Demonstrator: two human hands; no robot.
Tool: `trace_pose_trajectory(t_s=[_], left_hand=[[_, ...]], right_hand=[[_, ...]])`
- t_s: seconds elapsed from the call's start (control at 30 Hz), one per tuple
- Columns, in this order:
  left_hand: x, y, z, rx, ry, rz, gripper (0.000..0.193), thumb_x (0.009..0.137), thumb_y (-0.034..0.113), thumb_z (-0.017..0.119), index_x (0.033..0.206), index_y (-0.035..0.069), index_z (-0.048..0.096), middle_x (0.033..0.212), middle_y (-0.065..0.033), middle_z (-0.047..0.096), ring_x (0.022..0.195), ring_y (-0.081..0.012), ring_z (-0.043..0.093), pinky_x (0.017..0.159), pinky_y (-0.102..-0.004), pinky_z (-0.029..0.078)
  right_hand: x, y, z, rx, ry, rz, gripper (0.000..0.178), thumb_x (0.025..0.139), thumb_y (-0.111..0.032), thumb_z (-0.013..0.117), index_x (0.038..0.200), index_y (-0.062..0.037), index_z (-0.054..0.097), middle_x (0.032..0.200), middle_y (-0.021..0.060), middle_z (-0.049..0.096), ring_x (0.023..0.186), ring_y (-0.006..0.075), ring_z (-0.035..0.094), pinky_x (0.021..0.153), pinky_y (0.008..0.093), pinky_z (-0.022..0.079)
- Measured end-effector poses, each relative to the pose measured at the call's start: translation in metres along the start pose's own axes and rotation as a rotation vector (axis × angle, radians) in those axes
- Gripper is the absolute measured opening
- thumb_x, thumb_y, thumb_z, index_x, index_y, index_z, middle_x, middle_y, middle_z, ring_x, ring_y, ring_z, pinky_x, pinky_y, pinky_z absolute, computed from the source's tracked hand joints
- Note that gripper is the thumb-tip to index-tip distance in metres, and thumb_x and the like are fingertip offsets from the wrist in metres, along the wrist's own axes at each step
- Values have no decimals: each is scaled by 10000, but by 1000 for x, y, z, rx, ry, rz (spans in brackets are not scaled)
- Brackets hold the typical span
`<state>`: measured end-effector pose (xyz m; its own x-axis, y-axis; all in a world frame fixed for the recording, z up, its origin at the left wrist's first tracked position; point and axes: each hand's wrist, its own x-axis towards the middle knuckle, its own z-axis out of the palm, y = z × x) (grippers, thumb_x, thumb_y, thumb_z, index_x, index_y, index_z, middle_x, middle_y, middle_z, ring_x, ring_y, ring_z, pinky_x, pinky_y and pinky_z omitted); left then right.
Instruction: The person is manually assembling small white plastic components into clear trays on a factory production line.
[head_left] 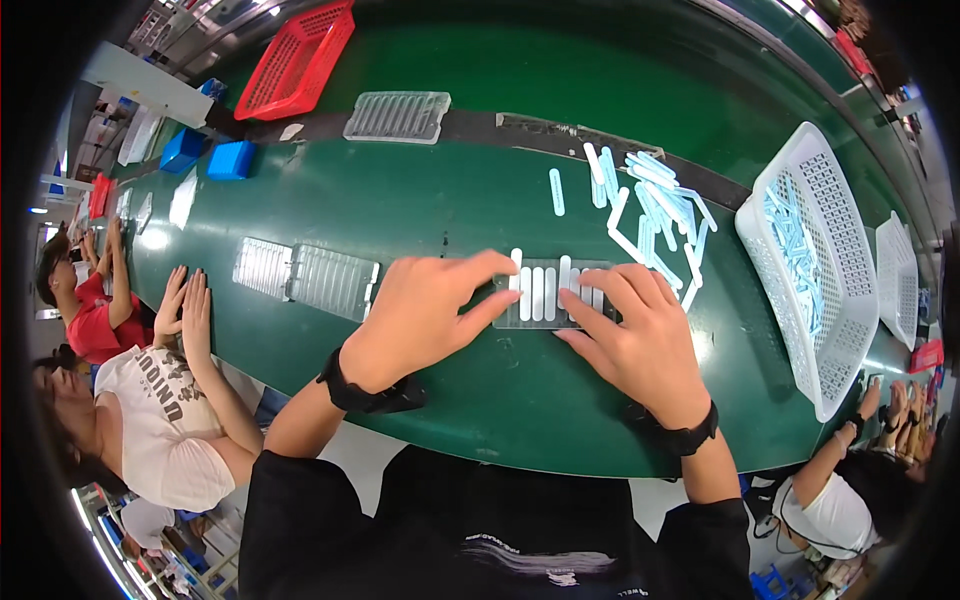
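Note:
In front of me a clear ribbed plastic tray (508, 321) lies on the green table, with white flat strips (538, 293) side by side in its grooves. My left hand (425, 308) is at the tray's left end, thumb and forefinger closed on the leftmost strip (515, 258), which sticks up past its neighbours. On the right half, my right hand (640, 335) has its fingers bent over another strip (564, 270) that also stands out beyond the row. My right fingers partly cover the strips at that end.
Loose white and light-blue strips (655, 205) lie beyond my right hand. A white basket (835, 385) of blue strips stands right. Clear trays (335, 280) lie left, another clear tray (398, 115) farther back. Past them are a red basket (298, 65) and blue boxes (232, 160). People sit on both sides.

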<state>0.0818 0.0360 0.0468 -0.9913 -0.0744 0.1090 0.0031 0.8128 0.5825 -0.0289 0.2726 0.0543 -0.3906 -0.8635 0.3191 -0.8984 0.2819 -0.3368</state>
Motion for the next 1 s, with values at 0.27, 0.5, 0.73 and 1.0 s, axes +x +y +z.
trace_pose_trajectory(t_s=[0.27, 0.5, 0.73, 1.0], left_hand=[[-36, 6, -4, 479, -41, 335, 385, 921, 300, 758, 1234, 81, 720, 690, 26, 588, 588, -143, 644, 548, -308, 508], [-45, 8, 27, 522, -22, 403, 461, 789, 157, 674, 1177, -87, 721, 579, 4, 563, 514, -149, 596, 476, -300, 411], [-67, 3, 31, 497, 53, 383, 406, 802, 105, 683, 1166, -61, 750, 566, -1, 518, 511, -152, 571, 462, -308, 418], [-106, -6, 24, 218, 210, 160, 452, 892, 133, 700, 1342, 104, 670, 596, 10, 546, 502, -195, 570, 474, -318, 423]], right_hand=[[1, 5, -5, -47, -73, -256, 294, 748, -125, 815, 1037, -84, 773, 1190, 57, 665, 1065, 272, 633, 899, 414, 526], [2, 7, -13, 6, -195, -109, 648, 716, -173, 860, 1304, -12, 641, 1367, 154, 621, 1222, 396, 594, 1029, 512, 469], [0, 11, -4, 56, -204, -82, 740, 693, -193, 878, 1349, 3, 598, 1284, 179, 640, 1174, 395, 590, 1024, 503, 456], [-1, -7, -6, -20, -61, 65, 726, 670, -198, 904, 1304, 9, 617, 1207, 170, 655, 1097, 393, 602, 976, 481, 471]])
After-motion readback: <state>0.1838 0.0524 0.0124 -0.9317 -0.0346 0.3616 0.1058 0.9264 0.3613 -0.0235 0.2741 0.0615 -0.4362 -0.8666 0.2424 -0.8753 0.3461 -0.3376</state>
